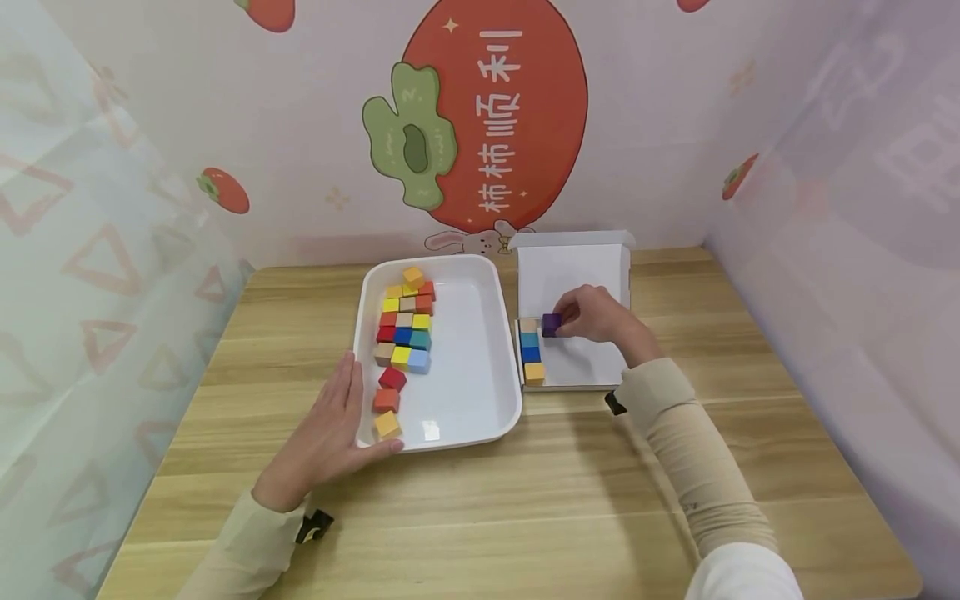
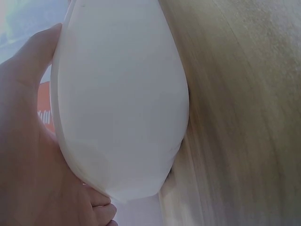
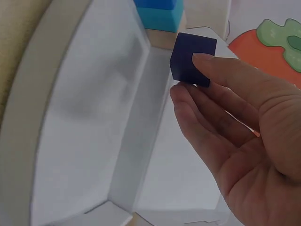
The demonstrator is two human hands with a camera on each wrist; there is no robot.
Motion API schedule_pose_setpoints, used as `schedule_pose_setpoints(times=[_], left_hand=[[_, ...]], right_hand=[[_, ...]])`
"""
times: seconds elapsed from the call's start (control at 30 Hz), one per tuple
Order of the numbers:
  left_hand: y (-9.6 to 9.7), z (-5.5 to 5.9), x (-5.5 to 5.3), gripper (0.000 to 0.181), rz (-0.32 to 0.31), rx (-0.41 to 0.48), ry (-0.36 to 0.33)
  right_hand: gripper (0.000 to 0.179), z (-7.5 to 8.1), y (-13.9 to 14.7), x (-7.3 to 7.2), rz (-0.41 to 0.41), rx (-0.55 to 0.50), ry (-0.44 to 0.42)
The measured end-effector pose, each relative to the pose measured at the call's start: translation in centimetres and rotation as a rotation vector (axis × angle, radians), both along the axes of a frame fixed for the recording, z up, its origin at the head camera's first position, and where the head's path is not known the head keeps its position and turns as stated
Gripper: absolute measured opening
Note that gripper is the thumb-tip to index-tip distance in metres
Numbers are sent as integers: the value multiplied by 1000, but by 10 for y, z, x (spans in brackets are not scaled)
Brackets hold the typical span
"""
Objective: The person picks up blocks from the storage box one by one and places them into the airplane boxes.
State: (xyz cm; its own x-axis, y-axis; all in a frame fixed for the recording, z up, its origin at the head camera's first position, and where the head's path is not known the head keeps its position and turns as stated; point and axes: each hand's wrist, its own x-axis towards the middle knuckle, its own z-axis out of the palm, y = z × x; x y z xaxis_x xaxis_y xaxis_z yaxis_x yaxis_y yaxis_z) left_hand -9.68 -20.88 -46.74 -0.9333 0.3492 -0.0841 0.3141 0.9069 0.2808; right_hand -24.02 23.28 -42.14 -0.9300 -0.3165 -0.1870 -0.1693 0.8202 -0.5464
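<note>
Purple flat-faced cube point(image 1: 551, 325) in right hand point(image 1: 595, 313), at shallow white box point(image 1: 588, 360).

Left arm point(image 1: 243, 546) in from lower left, angled forward and inward. Left hand point(image 1: 326, 425): fingers close together, mostly straight, pointing forward; thumb spread wide, pointing inward. Right arm point(image 1: 708, 467) in from lower right, reaching further forward, wrist bent inward. Right hand point(image 1: 598, 317): thumb opposite fingertips, pinching, fingers slightly bent.
</note>
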Motion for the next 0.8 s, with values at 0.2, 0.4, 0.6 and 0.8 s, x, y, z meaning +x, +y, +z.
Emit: schedule_pose_setpoints(times=[0.2, 0.4, 0.6, 0.8], left_hand=[[0, 0, 0, 138, 1, 0, 6], [0, -1, 0, 139, 2, -8, 0], [0, -1, -1, 139, 0, -14, 0], [1, 0, -1, 139, 3, -10, -5]], right_hand=[[30, -22, -2, -3, -14, -12, 39], [28, -32, -5, -1, -68, -43, 58], [26, -37, -9, 1, -119, -74, 92], [25, -40, -13, 1, -143, -94, 101]])
